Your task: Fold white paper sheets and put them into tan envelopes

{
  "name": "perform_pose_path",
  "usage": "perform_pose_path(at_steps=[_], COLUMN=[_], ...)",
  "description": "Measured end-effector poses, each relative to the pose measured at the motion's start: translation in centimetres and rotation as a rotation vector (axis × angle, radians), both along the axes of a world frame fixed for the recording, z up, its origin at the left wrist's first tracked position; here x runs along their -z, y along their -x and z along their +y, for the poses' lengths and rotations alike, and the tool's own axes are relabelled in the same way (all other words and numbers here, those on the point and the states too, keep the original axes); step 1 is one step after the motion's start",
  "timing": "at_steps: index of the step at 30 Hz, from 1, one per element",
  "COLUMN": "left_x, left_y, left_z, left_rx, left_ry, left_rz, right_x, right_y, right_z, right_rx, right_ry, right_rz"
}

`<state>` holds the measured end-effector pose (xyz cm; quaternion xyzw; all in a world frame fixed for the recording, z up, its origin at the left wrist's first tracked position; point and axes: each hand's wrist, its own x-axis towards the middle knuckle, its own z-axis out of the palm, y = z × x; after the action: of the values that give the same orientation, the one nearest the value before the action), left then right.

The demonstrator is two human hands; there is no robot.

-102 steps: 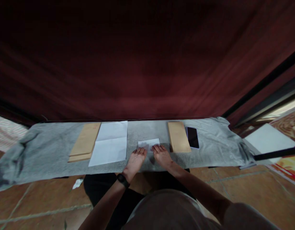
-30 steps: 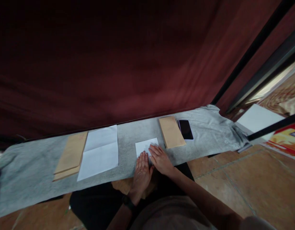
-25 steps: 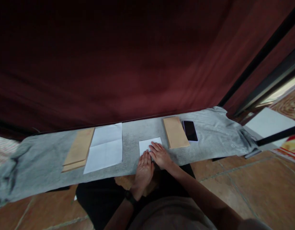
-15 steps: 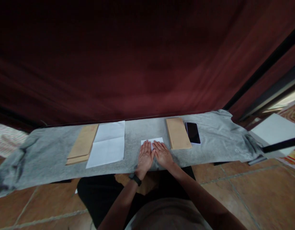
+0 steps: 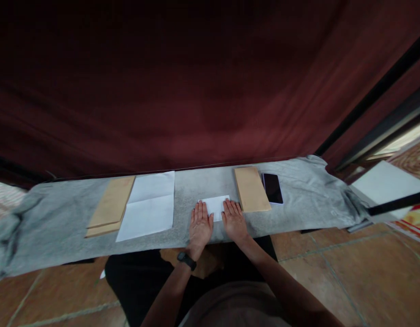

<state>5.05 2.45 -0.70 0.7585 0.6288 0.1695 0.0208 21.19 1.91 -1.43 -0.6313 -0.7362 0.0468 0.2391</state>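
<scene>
A small folded sheet of white paper (image 5: 215,209) lies flat on the grey cloth in front of me. My left hand (image 5: 200,225) rests flat on the paper's left end, palm down, fingers stretched out. On its right end lies my right hand (image 5: 234,220), also flat with the fingers extended. The middle of the paper shows between the two hands; its ends are partly hidden under them. Just right of my right hand is a stack of brown envelopes (image 5: 252,189). Left of my left hand, a larger white sheet (image 5: 150,211) with a crease across it lies spread out.
More brown envelopes (image 5: 111,202) lie at the left, beside the large sheet. A dark-screened phone (image 5: 273,188) lies right of the right-hand envelopes. The grey cloth (image 5: 308,200) covers a long narrow bench against a dark red curtain (image 5: 210,91). A white board (image 5: 389,186) stands at the far right.
My hands have slid apart from the paper's middle toward its two ends, uncovering more of it. The camera view has shifted slightly.
</scene>
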Motion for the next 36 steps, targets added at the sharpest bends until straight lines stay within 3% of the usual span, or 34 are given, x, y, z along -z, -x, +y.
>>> perform_pose_path(at_steps=[7,17,24,30,36], left_x=[0.0,-0.2,-0.1,0.0,0.0], left_y=[0.1,0.5,0.0,0.5,0.6], left_z=[0.1,-1.8,-4.8,-5.7,-5.6], left_rx=[-0.001,-0.083,0.190,0.218,0.258], left_ry=[0.014,-0.006,-0.032,-0.115,-0.144], left_rz=[0.002,-0.007,0.016,0.106,0.140], right_x=[-0.8,-0.1,-0.4,-1.3,-1.0], right_y=[1.6,-0.3,-0.2,0.1,0.2], right_z=[1.4,0.2,0.3,0.0,-3.6], right_rx=[-0.147,-0.074,-0.078,-0.096,-0.251], right_ry=[0.017,-0.039,-0.022,-0.024,-0.070], right_rz=[0.003,-0.061,-0.088,-0.104,-0.095])
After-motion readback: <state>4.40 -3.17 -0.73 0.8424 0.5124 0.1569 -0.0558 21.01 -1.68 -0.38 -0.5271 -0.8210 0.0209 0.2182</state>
